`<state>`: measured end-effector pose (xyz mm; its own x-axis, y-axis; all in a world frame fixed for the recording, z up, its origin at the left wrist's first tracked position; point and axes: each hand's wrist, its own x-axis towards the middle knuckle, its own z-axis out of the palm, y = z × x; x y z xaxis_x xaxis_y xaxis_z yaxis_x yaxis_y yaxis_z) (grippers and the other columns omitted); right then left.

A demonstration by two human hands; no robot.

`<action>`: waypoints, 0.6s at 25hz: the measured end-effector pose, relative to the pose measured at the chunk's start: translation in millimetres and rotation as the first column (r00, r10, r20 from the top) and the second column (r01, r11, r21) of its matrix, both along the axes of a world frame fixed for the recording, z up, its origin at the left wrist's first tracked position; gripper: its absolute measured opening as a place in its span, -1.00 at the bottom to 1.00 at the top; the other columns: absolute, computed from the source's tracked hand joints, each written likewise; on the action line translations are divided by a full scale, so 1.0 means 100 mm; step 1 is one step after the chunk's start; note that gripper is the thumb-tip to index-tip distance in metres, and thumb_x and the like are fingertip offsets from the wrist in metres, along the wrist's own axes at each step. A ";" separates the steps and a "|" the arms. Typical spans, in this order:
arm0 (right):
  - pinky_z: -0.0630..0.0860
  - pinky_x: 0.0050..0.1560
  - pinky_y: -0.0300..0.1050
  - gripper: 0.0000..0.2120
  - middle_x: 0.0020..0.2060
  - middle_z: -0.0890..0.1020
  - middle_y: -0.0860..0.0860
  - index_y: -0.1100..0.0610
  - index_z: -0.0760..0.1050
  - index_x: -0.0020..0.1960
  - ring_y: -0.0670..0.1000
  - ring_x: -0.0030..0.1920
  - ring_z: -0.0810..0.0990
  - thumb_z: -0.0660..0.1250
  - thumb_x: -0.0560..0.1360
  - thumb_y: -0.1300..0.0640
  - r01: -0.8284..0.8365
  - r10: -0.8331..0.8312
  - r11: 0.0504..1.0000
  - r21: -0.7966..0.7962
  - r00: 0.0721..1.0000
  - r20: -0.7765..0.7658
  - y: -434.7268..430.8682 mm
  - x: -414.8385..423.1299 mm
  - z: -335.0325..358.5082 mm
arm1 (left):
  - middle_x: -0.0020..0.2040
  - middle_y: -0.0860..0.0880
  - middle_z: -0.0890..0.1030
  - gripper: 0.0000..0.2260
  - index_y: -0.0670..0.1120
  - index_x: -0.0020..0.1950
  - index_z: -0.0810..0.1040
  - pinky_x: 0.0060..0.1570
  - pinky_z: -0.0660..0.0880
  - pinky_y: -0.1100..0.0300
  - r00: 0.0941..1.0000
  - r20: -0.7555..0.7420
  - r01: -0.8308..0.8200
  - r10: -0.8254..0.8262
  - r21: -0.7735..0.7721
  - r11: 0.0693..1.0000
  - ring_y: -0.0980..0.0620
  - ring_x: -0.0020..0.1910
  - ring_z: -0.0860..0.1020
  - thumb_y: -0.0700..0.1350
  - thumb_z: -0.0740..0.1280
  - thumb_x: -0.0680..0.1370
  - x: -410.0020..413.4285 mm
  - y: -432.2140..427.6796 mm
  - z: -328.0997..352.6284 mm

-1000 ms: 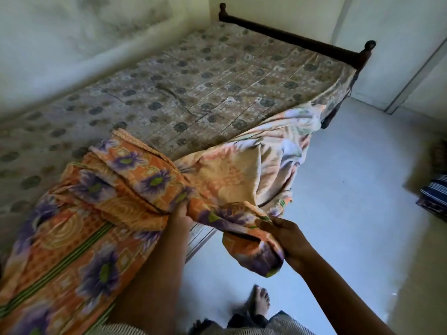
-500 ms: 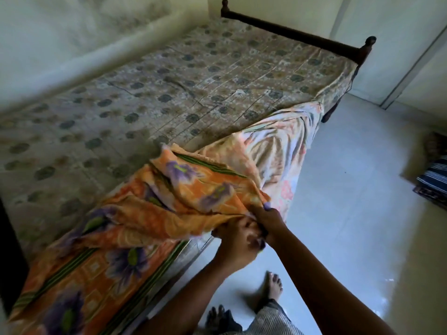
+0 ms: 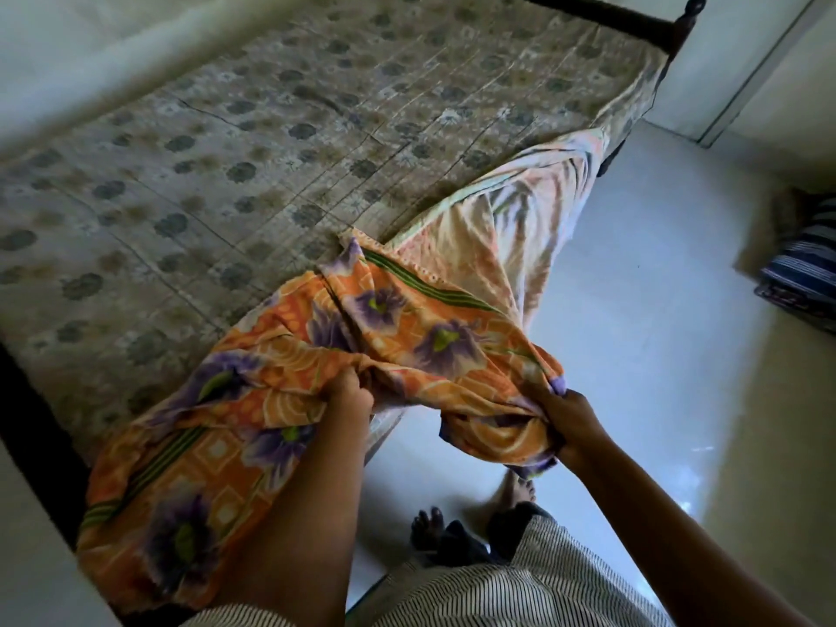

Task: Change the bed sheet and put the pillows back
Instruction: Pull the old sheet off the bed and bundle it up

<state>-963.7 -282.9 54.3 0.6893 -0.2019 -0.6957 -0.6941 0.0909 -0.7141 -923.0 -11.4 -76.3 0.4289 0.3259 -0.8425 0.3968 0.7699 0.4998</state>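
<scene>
- Head view: the left hand [image 3: 348, 398] has its fingers curled into a fold of the orange cotton bed sheet printed with purple flowers and green stripes [image 3: 407, 337], gripping it.
- The right hand [image 3: 565, 423] has its fingers closed round a bunched edge of the same sheet.
- Between the two sets of fingers the sheet sags in a loose span.
- Left of and below the left fingers, the sheet lies over the near edge of the grey-beige quilted mattress with dark round motifs [image 3: 226, 174].
- Beyond the right fingers, the sheet's pale reverse side hangs off the bed's side.
- Far ahead of the fingers, a dark wooden rail [image 3: 633, 20] closes the bed end.
- Below the hands, two bare feet [image 3: 427, 522] stand on the pale glossy floor [image 3: 633, 310].
- Well right of the right fingers, a blue-and-white striped bundle [image 3: 800, 269] lies on the floor.
</scene>
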 end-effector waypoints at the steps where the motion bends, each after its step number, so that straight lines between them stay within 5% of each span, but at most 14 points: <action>1: 0.53 -0.43 -0.31 -0.84 -0.28 0.58 0.09 0.28 0.53 -0.08 0.00 -0.29 0.55 0.39 0.46 0.18 -0.006 0.006 1.000 -0.020 1.000 -0.008 -0.01 -0.01 -0.02 | 0.16 -0.12 0.55 -0.53 -0.11 0.42 0.34 0.25 0.42 -0.03 0.997 0.013 0.071 -0.075 0.171 0.983 -0.09 0.10 0.53 -0.21 0.27 0.50 0.05 0.01 0.15; 4: 0.51 -0.36 -0.27 -0.69 -0.24 0.59 0.10 0.34 0.52 0.06 0.03 -0.25 0.55 0.39 0.47 0.10 -0.063 0.061 0.995 -0.073 0.998 -0.030 0.06 0.02 -0.06 | 0.20 -0.14 0.56 -0.63 -0.20 0.28 0.50 0.16 0.49 0.13 0.919 0.066 0.266 -0.388 0.623 0.735 -0.01 0.12 0.55 -0.26 0.28 0.47 -0.06 -0.32 0.74; 6: 0.51 -0.44 -0.27 -0.67 -0.21 0.60 0.11 0.28 0.52 0.06 0.03 -0.26 0.57 0.34 0.50 0.00 -0.073 0.078 0.993 0.092 0.996 -0.050 0.20 0.08 0.00 | 0.09 -0.09 0.61 -0.62 -0.27 0.15 0.58 0.05 0.46 0.36 0.656 0.190 0.385 -0.730 0.748 0.541 0.15 0.01 0.57 -0.08 0.27 0.43 -0.37 -0.81 1.17; 8: 0.52 -0.47 -0.25 -0.64 -0.20 0.65 0.12 0.23 0.56 0.09 0.01 -0.33 0.63 0.34 0.49 -0.05 -0.068 0.094 0.945 0.318 0.993 -0.067 0.36 0.14 0.06 | 0.03 -0.12 0.62 -0.63 -0.22 0.03 0.66 0.07 0.37 0.42 0.331 0.060 0.450 -0.942 0.867 0.214 0.08 0.02 0.56 -0.05 0.21 0.41 -0.70 -1.20 1.40; 9: 0.53 -0.48 -0.24 -0.65 -0.25 0.65 0.14 0.28 0.56 0.09 -0.01 -0.40 0.63 0.37 0.48 0.01 -0.065 0.086 0.948 0.313 0.995 -0.056 0.40 0.15 0.05 | 0.02 -0.13 0.62 -0.64 -0.20 -0.01 0.68 0.07 0.33 0.47 0.236 0.018 0.453 -0.972 0.882 0.126 0.09 0.03 0.54 -0.08 0.17 0.41 -0.79 -1.26 1.39; 10: 0.52 -0.49 -0.25 -0.68 -0.29 0.62 0.15 0.34 0.54 0.09 -0.04 -0.47 0.61 0.38 0.47 0.11 -0.048 0.061 0.967 0.250 0.997 -0.043 0.42 0.15 0.02 | 0.03 -0.13 0.62 -0.66 -0.19 -0.02 0.68 0.07 0.31 0.50 0.217 0.018 0.473 -0.976 0.873 0.121 0.16 0.02 0.53 -0.10 0.16 0.42 -0.83 -1.25 1.31; 11: 0.51 -0.51 -0.27 -0.71 -0.31 0.59 0.15 0.37 0.52 0.08 -0.06 -0.51 0.59 0.38 0.47 0.18 -0.019 0.022 0.985 0.174 1.000 -0.020 0.41 0.15 0.00 | 0.03 -0.10 0.63 -0.69 -0.18 -0.01 0.67 0.06 0.34 0.49 0.262 0.102 0.552 -0.960 0.800 0.236 0.24 0.00 0.53 -0.11 0.20 0.44 -0.83 -1.20 1.31; 13: 0.52 -0.52 -0.28 -0.73 -0.31 0.56 0.14 0.37 0.49 0.09 -0.08 -0.55 0.56 0.37 0.47 0.22 0.025 -0.024 0.992 0.122 1.000 -0.008 0.36 0.11 0.00 | 0.03 -0.04 0.63 -0.76 -0.16 0.06 0.64 -0.09 0.43 0.42 0.599 0.169 0.606 -0.783 0.544 0.581 0.23 -0.05 0.54 -0.10 0.33 0.46 -0.88 -0.90 1.20; 15: 0.51 -0.54 -0.29 -0.79 -0.30 0.55 0.14 0.33 0.47 0.04 -0.09 -0.57 0.55 0.36 0.48 0.21 0.059 -0.057 0.987 0.147 0.998 -0.022 0.28 0.07 0.02 | 0.08 -0.02 0.57 -0.68 -0.11 0.16 0.53 -0.10 0.44 0.28 0.879 -0.053 0.455 -0.473 0.386 0.803 0.07 -0.01 0.50 0.05 0.32 0.51 -1.05 -0.64 0.99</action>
